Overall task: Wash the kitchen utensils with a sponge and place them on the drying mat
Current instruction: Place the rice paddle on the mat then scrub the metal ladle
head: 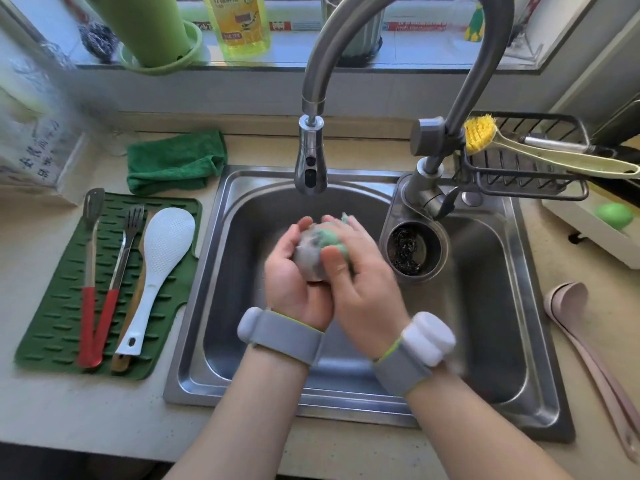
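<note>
Head view looks down into a steel sink, where both hands meet under the tap. Left hand cups a round grey thing from below, fingers curled around it. It is blurry, so I cannot tell what kind of utensil it is. Right hand grips a green sponge and presses it on the grey thing. No water can be seen coming from the tap.

On the left of the bench lies a green drying mat. It holds a slotted turner with a red handle, a fork with a red handle, a white rice paddle and a wooden handle that peeks out from under the paddle. On the right of the bench a pink spoon lies, most likely not washed yet.

What could go wrong? The grey thing is probably wet and slippery, so it could pop out of the left hand and bang into the sink. The drain basket is just to the right, and something small could roll into it. The mat is getting full, so the next thing may bump the paddle or hang off the edge. Carrying it left will also drip on the bench.
</note>
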Available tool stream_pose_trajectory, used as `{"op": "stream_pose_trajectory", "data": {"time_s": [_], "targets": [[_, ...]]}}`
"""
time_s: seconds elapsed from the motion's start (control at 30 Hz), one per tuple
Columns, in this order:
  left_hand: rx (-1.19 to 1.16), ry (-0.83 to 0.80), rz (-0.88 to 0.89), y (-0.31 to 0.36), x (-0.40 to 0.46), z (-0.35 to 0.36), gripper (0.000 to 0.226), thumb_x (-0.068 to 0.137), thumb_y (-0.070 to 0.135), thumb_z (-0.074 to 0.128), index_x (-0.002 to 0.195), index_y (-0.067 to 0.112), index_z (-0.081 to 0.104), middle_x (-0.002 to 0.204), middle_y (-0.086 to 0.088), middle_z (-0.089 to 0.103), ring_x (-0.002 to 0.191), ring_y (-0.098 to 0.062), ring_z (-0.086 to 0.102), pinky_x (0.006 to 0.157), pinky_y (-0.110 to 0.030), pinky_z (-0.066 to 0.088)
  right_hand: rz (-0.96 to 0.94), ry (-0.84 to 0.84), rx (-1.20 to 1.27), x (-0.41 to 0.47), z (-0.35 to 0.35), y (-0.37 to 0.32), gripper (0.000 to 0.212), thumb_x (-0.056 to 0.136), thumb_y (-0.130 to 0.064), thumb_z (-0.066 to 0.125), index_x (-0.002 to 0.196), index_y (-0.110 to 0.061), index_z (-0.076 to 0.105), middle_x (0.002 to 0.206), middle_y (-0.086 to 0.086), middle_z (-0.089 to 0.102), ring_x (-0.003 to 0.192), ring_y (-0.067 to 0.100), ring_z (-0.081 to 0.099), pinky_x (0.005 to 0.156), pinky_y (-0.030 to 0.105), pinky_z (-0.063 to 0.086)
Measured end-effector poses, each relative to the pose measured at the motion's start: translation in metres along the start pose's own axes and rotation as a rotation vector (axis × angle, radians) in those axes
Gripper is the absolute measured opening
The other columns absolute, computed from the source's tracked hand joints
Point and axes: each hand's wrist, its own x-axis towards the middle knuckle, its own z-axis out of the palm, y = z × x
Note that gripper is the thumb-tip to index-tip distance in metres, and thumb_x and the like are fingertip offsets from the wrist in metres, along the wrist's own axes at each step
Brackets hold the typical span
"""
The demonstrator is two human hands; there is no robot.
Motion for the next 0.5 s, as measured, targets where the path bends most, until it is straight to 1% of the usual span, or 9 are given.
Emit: {"op": "stream_pose_trajectory", "data": {"time_s": [0.07,0.1,0.17,0.23,0.3,0.37,0.4,0.43,0.5], "targets": [[0.028,-0.068,-0.111,-0.007,-0.007,-0.002,0.035,0.092,0.038,0.044,0.092,0.009,0.065,0.101,-0.007,0.062,0.102,-0.02,0.058,0.114,-0.032,0.031,-0.082,-0.08,-0.136,-0.004,0.011,-0.002,0.041,0.095,-0.039,0.035,0.128,-0.028,0.055,0.141,-0.01,0.048,0.14,0.012,0.027,0.112,0.047,0.023],[0.045,-0.082,-0.133,-0.009,-0.009,-0.003,0.043,0.093,0.042,0.041,0.093,0.008,0.068,0.106,-0.007,0.062,0.11,-0.021,0.056,0.117,-0.034,0.025,-0.096,-0.111,-0.163,-0.002,0.008,0.002,0.042,0.095,-0.04,0.034,0.13,-0.03,0.053,0.142,-0.012,0.046,0.141,0.01,0.024,0.112,0.048,0.02],[0.068,-0.104,-0.113,-0.009,-0.012,-0.004,0.052,0.097,0.045,0.035,0.113,0.006,0.065,0.124,-0.012,0.061,0.125,-0.026,0.053,0.117,-0.039,0.027,-0.038,-0.096,-0.138,0.01,-0.005,0.01,0.041,0.096,-0.041,0.033,0.131,-0.03,0.052,0.143,-0.012,0.044,0.141,0.007,0.023,0.113,0.051,0.017],[0.074,-0.074,-0.065,-0.01,-0.014,0.0,0.059,0.098,0.046,0.032,0.133,0.002,0.052,0.137,-0.018,0.055,0.13,-0.029,0.05,0.114,-0.042,0.032,0.092,-0.022,-0.039,0.017,-0.01,0.007,0.042,0.097,-0.039,0.03,0.131,-0.027,0.052,0.143,-0.01,0.045,0.14,0.007,0.026,0.113,0.051,0.019],[0.082,-0.082,-0.057,-0.008,-0.012,0.002,0.056,0.099,0.048,0.029,0.129,0.008,0.055,0.131,-0.013,0.06,0.118,-0.026,0.06,0.104,-0.041,0.045,0.014,-0.033,-0.111,0.005,0.001,-0.005,0.044,0.096,-0.039,0.029,0.132,-0.026,0.051,0.145,-0.008,0.042,0.142,0.009,0.023,0.115,0.05,0.015],[0.092,-0.075,-0.057,-0.007,-0.011,0.002,0.047,0.1,0.048,0.028,0.112,0.015,0.059,0.109,-0.008,0.068,0.096,-0.023,0.07,0.085,-0.041,0.057,-0.102,-0.101,-0.234,-0.006,0.007,-0.007,0.046,0.095,-0.041,0.027,0.132,-0.029,0.05,0.147,-0.011,0.039,0.143,0.007,0.016,0.115,0.047,0.008],[0.097,-0.101,-0.069,-0.007,-0.013,0.003,0.048,0.1,0.047,0.028,0.113,0.014,0.059,0.108,-0.009,0.07,0.097,-0.023,0.07,0.087,-0.042,0.056,-0.077,-0.118,-0.23,-0.002,0.004,-0.002,0.046,0.094,-0.042,0.026,0.132,-0.031,0.05,0.147,-0.014,0.038,0.142,0.005,0.016,0.115,0.047,0.007],[0.109,-0.135,-0.084,-0.009,-0.014,0.003,0.052,0.099,0.047,0.029,0.12,0.009,0.058,0.118,-0.012,0.068,0.108,-0.025,0.066,0.098,-0.041,0.05,0.001,-0.092,-0.172,0.008,-0.002,0.001,0.046,0.095,-0.044,0.025,0.132,-0.032,0.05,0.146,-0.015,0.039,0.142,0.002,0.017,0.115,0.049,0.008],[0.137,-0.143,-0.07,-0.014,-0.014,0.002,0.06,0.098,0.047,0.033,0.14,0.005,0.047,0.14,-0.014,0.053,0.13,-0.028,0.05,0.116,-0.044,0.03,0.113,-0.029,-0.034,0.019,-0.008,-0.002,0.042,0.095,-0.041,0.028,0.13,-0.033,0.05,0.145,-0.013,0.041,0.141,0.003,0.021,0.115,0.05,0.014]]}}
